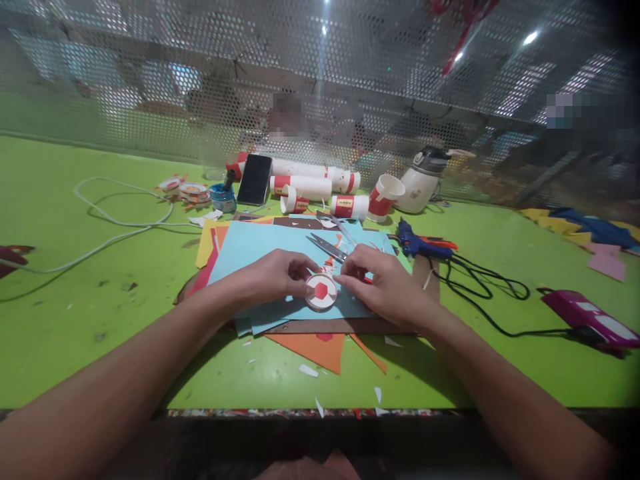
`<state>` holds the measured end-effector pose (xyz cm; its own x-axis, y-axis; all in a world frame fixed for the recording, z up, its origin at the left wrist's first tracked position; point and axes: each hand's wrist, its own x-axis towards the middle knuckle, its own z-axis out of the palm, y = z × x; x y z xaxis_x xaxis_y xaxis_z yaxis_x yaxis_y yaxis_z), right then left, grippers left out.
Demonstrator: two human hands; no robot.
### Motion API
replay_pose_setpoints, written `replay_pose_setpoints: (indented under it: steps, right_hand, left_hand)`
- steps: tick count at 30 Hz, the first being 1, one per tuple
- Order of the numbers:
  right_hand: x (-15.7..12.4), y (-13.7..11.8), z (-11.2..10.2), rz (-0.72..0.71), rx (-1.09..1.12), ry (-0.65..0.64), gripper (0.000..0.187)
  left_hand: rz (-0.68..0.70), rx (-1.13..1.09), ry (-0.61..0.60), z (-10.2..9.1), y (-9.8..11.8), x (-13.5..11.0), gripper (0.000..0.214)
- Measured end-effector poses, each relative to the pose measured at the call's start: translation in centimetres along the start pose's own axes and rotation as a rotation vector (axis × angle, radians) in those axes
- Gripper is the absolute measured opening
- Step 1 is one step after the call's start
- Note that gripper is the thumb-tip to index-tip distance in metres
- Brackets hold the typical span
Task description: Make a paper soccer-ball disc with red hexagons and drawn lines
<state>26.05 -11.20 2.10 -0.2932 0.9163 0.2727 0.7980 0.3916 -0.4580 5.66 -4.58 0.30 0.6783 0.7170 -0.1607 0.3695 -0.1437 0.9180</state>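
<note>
A white paper cup [321, 293] with a red hexagon on its round base lies between my hands over light blue paper [260, 243]. My left hand [275, 275] curls its fingers round the cup's left side. Fingers of my right hand [381, 280] pinch the cup's right rim. Scissors [333, 248] lie open on the blue paper just beyond my hands.
Orange, yellow and red paper sheets [320, 347] lie under the blue one. Behind are paper cups [320, 190], a phone [255, 179], a blue jar [223, 197] and a white kettle [423, 180]. A blue glue gun [417, 243] with black cord lies right; a magenta device [590, 321] far right; a white cable [115, 220] left.
</note>
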Motion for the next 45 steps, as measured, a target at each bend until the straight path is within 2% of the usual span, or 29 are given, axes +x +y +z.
replay_pose_setpoints:
  steps: [6, 11, 17, 21, 26, 35, 45]
  right_hand:
    - [0.1, 0.6, 0.5, 0.179, 0.094, -0.079, 0.015]
    - [-0.1, 0.4, 0.2, 0.252, 0.219, -0.077, 0.013]
    - [-0.4, -0.6, -0.3, 0.274, 0.410, -0.076, 0.032]
    - [-0.6, -1.1, 0.1, 0.293, 0.556, -0.084, 0.047]
    - [-0.8, -1.3, 0.7, 0.335, 0.626, -0.063, 0.054]
    - [-0.9, -1.8, 0.9, 0.378, 0.735, -0.013, 0.053]
    - [-1.0, -2.1, 0.9, 0.375, 0.722, -0.021, 0.053]
  left_hand:
    - [-0.057, -0.242, 0.011, 0.1, 0.0, -0.1, 0.037]
    - [-0.066, -0.358, 0.034, 0.1, -0.1, -0.2, 0.032]
    - [-0.037, -0.476, 0.085, 0.4, 0.9, -0.6, 0.028]
    - [0.020, -0.480, 0.121, 0.8, 1.3, -0.9, 0.029]
    - [0.083, -0.443, 0.121, 1.0, 1.0, -0.8, 0.027]
    - [0.049, -0.409, 0.141, 1.3, 1.3, -1.2, 0.030]
    - [0.003, -0.365, 0.134, 2.0, 1.9, -1.2, 0.035]
